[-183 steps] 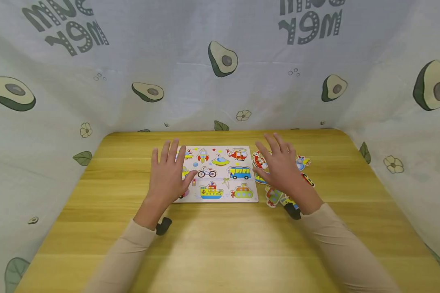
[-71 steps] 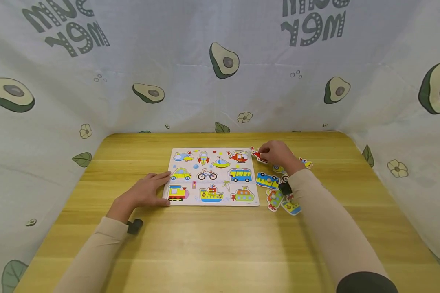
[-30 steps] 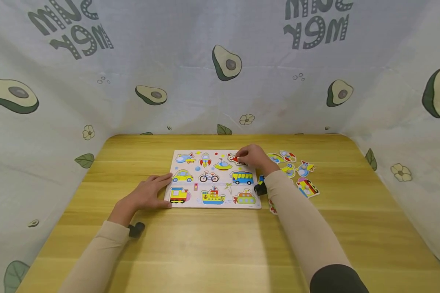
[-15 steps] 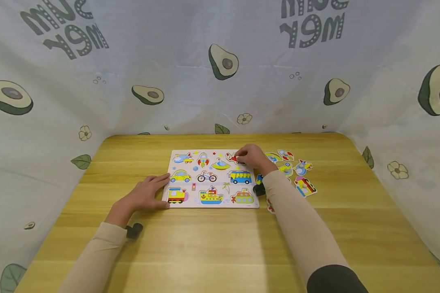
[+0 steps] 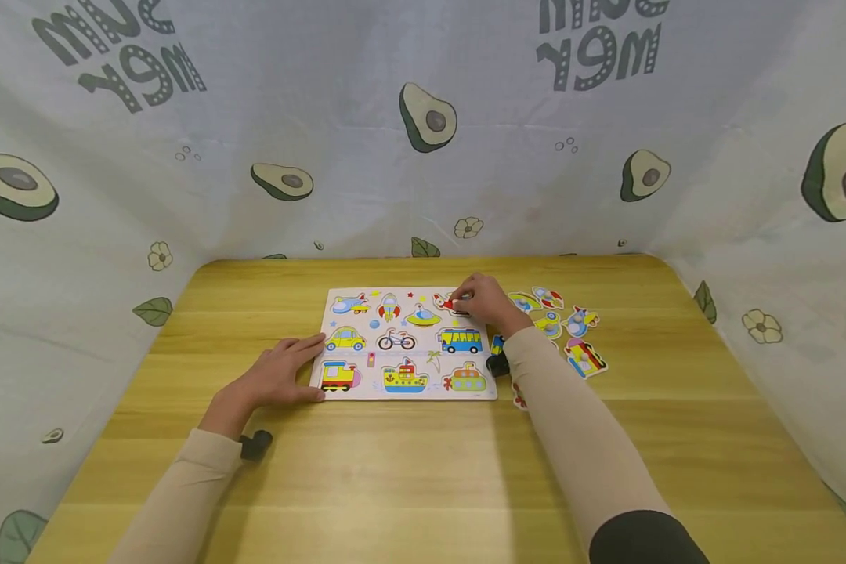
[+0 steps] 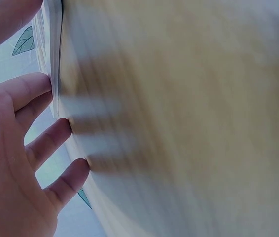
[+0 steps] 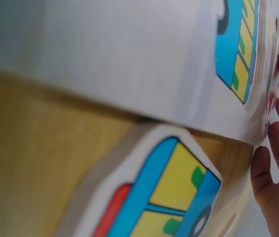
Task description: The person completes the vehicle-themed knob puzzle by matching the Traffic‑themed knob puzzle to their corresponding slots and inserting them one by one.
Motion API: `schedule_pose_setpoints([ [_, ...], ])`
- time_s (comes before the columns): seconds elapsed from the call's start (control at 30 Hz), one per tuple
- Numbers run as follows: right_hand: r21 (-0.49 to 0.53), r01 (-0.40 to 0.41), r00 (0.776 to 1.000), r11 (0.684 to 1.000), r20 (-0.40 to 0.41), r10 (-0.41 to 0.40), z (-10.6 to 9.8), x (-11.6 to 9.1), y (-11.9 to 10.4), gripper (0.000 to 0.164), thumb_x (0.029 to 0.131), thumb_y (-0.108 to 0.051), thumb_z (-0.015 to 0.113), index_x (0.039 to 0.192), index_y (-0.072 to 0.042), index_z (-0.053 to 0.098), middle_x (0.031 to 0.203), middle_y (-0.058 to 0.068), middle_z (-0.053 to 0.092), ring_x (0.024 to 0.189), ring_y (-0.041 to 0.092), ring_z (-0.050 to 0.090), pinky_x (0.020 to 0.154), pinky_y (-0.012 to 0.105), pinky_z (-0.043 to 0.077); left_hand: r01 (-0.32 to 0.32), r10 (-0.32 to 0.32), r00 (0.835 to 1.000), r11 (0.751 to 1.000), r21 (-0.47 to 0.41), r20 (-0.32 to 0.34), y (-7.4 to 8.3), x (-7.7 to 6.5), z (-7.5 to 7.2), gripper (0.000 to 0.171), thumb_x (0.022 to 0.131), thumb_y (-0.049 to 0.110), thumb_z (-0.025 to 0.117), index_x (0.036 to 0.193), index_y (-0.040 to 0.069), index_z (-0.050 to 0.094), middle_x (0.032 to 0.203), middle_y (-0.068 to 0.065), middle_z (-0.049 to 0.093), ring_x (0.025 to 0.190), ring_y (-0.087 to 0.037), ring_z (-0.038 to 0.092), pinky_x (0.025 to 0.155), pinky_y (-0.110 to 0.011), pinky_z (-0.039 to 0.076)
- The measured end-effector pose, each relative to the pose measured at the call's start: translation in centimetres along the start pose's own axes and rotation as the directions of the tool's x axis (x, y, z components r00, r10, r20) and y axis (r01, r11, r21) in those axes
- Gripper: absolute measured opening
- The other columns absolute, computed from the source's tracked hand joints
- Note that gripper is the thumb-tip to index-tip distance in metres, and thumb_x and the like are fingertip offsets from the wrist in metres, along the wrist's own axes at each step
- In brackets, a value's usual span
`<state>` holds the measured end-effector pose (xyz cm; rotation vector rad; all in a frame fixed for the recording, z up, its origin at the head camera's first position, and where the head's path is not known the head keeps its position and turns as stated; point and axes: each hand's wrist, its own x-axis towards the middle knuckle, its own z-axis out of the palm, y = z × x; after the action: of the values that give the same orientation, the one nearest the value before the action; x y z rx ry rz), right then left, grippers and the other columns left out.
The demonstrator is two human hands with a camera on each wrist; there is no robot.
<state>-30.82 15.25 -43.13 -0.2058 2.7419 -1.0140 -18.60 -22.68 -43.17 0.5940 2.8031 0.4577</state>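
A pale puzzle board (image 5: 423, 362) lies on the table, printed with vehicles in shallow outlines. My right hand (image 5: 489, 304) pinches a red helicopter puzzle piece (image 5: 442, 303) over the helicopter outline at the board's far right corner. Fingers cover part of the piece; in the right wrist view its edge shows close to the board surface. At the board's left side, my left hand (image 5: 275, 380) rests with fingers extended, fingertips against the edge and the thumb by the near left corner. The left wrist view shows that hand (image 6: 11, 148) with its fingers spread at the edge.
Loose knobbed pieces lie right of the board: a rocket (image 5: 547, 298), a flying saucer (image 5: 524, 302), a plane (image 5: 581, 321), a train (image 5: 585, 358) and others. A bus piece (image 7: 174, 192) sits beside the board edge, partly under my right wrist. A printed curtain (image 5: 366, 219) stands behind the table.
My right hand took the helicopter piece from the pile and carried it left onto the board, where it shifts only slightly lately. My left hand moved from above the board to its left edge.
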Motion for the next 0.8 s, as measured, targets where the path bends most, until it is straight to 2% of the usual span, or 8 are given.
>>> schedule_pose_setpoints([
  [0.3, -0.018, -0.01, 1.0, 1.0, 0.026, 0.011, -0.31, -0.01, -0.4, 0.02, 0.095, -0.018, 0.066, 0.108, -0.006, 0.074, 0.122, 0.013, 0.052, 0.116, 0.032, 0.047, 0.106, 0.045, 0.044, -0.011, 0.011, 1.0, 1.0, 0.004, -0.013, -0.24, 0.05, 0.01, 0.092, 0.079, 0.049, 0.078, 0.153, 0.009, 0.038, 0.161, -0.009, 0.035, 0.141, -0.04, 0.035, 0.105, -0.065, 0.033],
  [0.53, -0.077, 0.012, 1.0, 0.997, 0.022, -0.01, -0.24, 0.27, -0.12, 0.02, 0.094, -0.018, 0.066, 0.106, -0.005, 0.074, 0.12, 0.014, 0.054, 0.111, 0.031, 0.048, 0.102, 0.044, 0.045, -0.007, 0.007, 1.0, 1.0, -0.001, -0.011, -0.18, 0.1, 0.23, 0.093, 0.079, 0.05, 0.078, 0.153, 0.01, 0.038, 0.162, -0.008, 0.034, 0.141, -0.04, 0.035, 0.106, -0.065, 0.033],
  [0.8, -0.047, 0.004, 1.0, 0.999, 0.027, -0.002, -0.15, 0.44, -0.06, 0.02, 0.096, -0.019, 0.065, 0.108, -0.006, 0.074, 0.125, 0.013, 0.051, 0.116, 0.032, 0.046, 0.106, 0.045, 0.044, 0.005, -0.004, 1.0, 1.0, -0.009, 0.006, -0.14, 0.13, -0.04, 0.092, 0.08, 0.049, 0.077, 0.154, 0.01, 0.037, 0.162, -0.008, 0.033, 0.141, -0.04, 0.034, 0.106, -0.066, 0.032],
])
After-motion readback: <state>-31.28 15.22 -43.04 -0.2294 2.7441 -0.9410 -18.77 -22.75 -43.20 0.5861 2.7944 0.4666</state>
